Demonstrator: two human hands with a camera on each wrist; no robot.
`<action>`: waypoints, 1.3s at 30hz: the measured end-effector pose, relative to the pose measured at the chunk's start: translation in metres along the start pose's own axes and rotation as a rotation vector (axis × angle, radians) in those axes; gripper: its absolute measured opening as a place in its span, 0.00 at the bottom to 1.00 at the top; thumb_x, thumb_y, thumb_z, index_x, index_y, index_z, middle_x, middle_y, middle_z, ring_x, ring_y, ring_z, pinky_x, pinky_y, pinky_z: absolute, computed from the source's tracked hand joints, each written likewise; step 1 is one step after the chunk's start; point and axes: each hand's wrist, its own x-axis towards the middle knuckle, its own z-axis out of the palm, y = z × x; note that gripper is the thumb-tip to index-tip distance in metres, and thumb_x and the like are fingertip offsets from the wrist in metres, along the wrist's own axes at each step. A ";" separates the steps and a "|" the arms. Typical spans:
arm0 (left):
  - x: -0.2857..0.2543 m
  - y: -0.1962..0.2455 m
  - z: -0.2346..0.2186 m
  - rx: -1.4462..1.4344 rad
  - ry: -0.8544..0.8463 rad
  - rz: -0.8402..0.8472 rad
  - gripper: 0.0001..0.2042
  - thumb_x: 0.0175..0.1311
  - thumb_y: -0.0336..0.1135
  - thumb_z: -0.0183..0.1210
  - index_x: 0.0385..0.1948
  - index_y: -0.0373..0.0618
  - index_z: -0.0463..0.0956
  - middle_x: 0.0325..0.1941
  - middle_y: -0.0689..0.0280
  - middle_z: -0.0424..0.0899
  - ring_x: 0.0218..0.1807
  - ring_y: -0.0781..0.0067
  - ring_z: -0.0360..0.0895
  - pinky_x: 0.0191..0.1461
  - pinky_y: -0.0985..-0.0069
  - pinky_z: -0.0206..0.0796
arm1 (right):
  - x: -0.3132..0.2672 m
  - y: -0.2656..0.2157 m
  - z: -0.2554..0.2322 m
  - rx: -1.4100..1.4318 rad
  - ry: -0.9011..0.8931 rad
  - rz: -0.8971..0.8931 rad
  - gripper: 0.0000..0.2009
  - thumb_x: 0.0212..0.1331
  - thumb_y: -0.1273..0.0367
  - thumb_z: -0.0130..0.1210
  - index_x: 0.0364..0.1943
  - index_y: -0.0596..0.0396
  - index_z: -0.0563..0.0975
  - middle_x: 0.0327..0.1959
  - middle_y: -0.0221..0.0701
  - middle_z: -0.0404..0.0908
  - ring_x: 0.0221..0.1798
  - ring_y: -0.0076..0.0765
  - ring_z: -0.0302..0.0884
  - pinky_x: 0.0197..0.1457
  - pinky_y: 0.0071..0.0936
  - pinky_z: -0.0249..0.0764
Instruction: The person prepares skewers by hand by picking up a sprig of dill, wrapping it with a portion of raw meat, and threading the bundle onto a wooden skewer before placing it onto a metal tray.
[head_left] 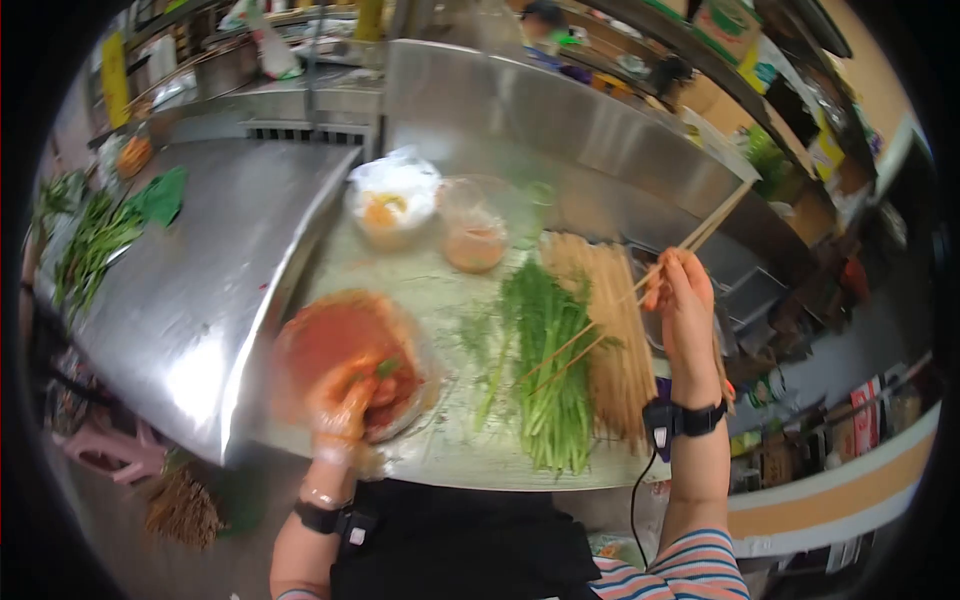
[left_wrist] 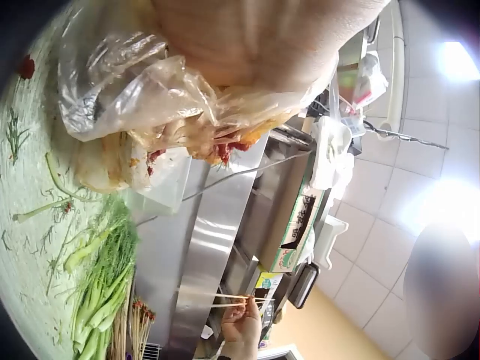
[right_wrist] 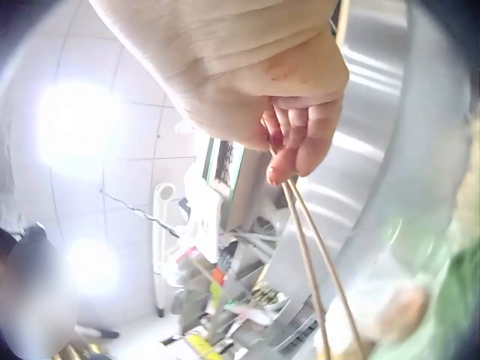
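Note:
My left hand point(head_left: 343, 398), in a clear plastic glove, reaches into a wide bowl point(head_left: 284, 352) of red sauce. Dark red pieces of meat point(head_left: 395, 400) lie by its fingers, with a green bit near the fingertips. In the left wrist view the wrinkled glove point(left_wrist: 150, 97) hides most of the fingers; I cannot tell whether they grip a piece. My right hand point(head_left: 685, 290), bare with reddish fingertips, is raised over the right side of the board. It pinches two long thin wooden skewers point(right_wrist: 304, 244), which slant down across the green stalks in the head view.
Leafy green stalks point(head_left: 555, 400) lie beside a row of wooden skewers point(head_left: 610, 350) on the pale board point(head_left: 450, 440). Behind stand a tub with a white bag point(head_left: 395, 185) and a clear tub point(head_left: 475, 245). A steel counter point(head_left: 210, 270) adjoins at left; a steel panel point(head_left: 480, 110) rises behind.

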 end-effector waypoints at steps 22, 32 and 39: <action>-0.026 0.023 0.004 -0.011 -0.039 0.017 0.14 0.58 0.19 0.48 0.47 0.31 0.73 0.44 0.60 0.79 0.45 0.71 0.77 0.48 0.77 0.72 | -0.112 0.038 0.135 0.512 -0.417 0.297 0.11 0.67 0.67 0.40 0.37 0.62 0.71 0.28 0.38 0.78 0.27 0.32 0.79 0.34 0.27 0.76; -0.024 0.010 0.002 0.117 -0.089 0.121 0.18 0.57 0.18 0.48 0.51 0.31 0.70 0.50 0.57 0.77 0.50 0.71 0.75 0.54 0.77 0.68 | -0.105 0.047 0.136 0.434 -0.341 0.351 0.13 0.67 0.65 0.40 0.36 0.62 0.71 0.27 0.37 0.78 0.26 0.31 0.79 0.32 0.23 0.76; -0.022 0.012 0.000 -0.302 -0.177 -0.129 0.19 0.58 0.20 0.49 0.53 0.27 0.66 0.48 0.55 0.77 0.48 0.65 0.76 0.52 0.74 0.71 | -0.103 0.048 0.135 0.384 -0.356 0.330 0.13 0.67 0.64 0.43 0.36 0.63 0.71 0.26 0.37 0.78 0.26 0.31 0.79 0.32 0.22 0.76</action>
